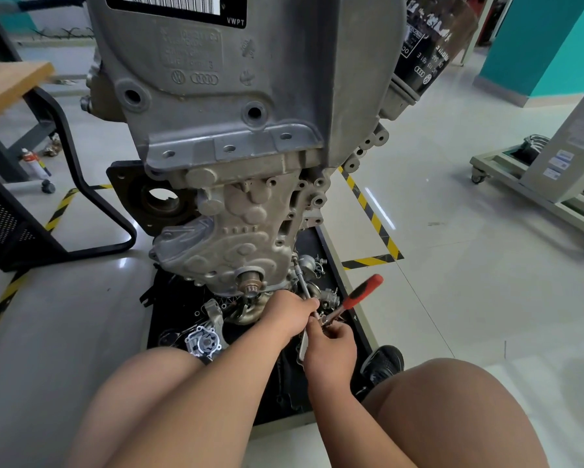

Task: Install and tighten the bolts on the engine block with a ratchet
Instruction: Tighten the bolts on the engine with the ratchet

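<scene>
Down at the lower right edge of the engine block (236, 211), the main risk is the socket camming off. The extension bar (300, 278) is long and runs at a slant up to the fastener, so side load likely tips the socket and rounds the head. The bolt is hidden under the socket end, so can't tell if it sits square. If it's crooked, ratcheting would cross-thread it.

Second risk: the ratchet (365, 292) handle sticks out free, up and to the right, with no hand on it. All the grip is at the head joint, so the drive could slip off the bar. Anything dropped lands in the black tray (312, 241) among the loose parts (202, 342).

Positions: left hand (289, 314) is wrapped around the bar's lower end, just under the block. Right hand (333, 341) sits just beside and below it, fingers pinching at the ratchet head where it meets the bar. The hands touch or nearly touch. The red-and-black handle angles away above the right hand, and the bar's far end meets the block above the left hand.
</scene>
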